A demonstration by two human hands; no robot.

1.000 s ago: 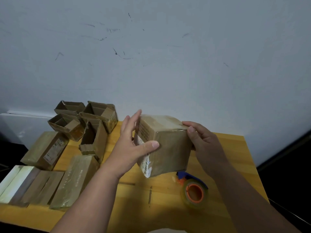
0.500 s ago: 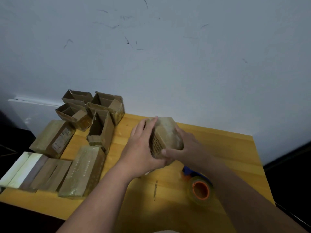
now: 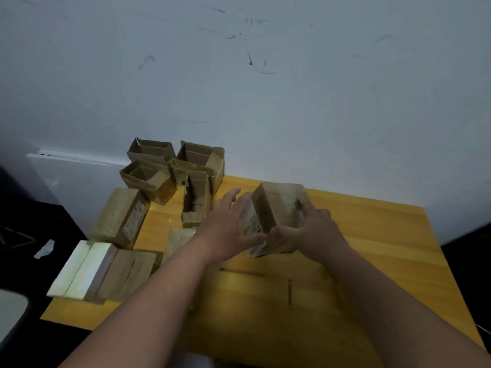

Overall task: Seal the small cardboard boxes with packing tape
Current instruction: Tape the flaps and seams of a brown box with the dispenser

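A small taped cardboard box [image 3: 276,208] stands tilted on the yellow wooden table [image 3: 372,248], held between both hands. My left hand [image 3: 225,224] lies against its left, labelled side with fingers mostly straight and the thumb under the near corner. My right hand [image 3: 316,229] grips its right side, thumb curled along the near edge. The tape roll is hidden behind my right forearm.
Several open, empty cardboard boxes [image 3: 162,171] crowd the table's back left corner. Closed flat boxes [image 3: 122,216] lie along the left edge, a pale one [image 3: 79,269] at the front left. The white wall rises right behind the table.
Both hands have brought the box down from the air onto the table and turned it. The camera view has shifted, and my right arm now covers the tape roll.
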